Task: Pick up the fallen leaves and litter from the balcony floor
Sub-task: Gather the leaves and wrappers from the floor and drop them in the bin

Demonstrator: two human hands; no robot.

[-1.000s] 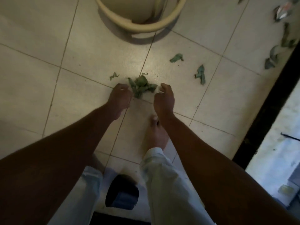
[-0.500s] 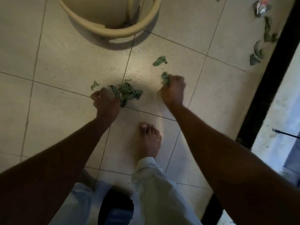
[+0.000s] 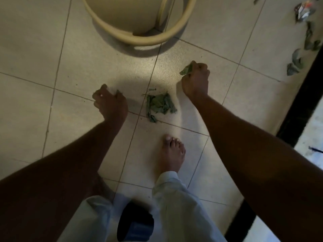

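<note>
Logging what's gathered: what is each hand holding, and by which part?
Right hand grips crumpled leaves by one end, the rest poking from its fist. Left hand seems to pinch a small leaf scrap; its hold is hidden.

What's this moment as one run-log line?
left hand: grips scrap | right hand: grips leaves | pile: on floor between hands | bucket: ahead | litter: far right, untouched

- No word, brand, number or sign can be read anywhere in the view.
- The crumpled wrapper [image 3: 303, 10] lying at the far right of the floor [image 3: 87, 58] carries patches of coloured print (red and white against silver). They are too small and blurred to make out as letters.
</note>
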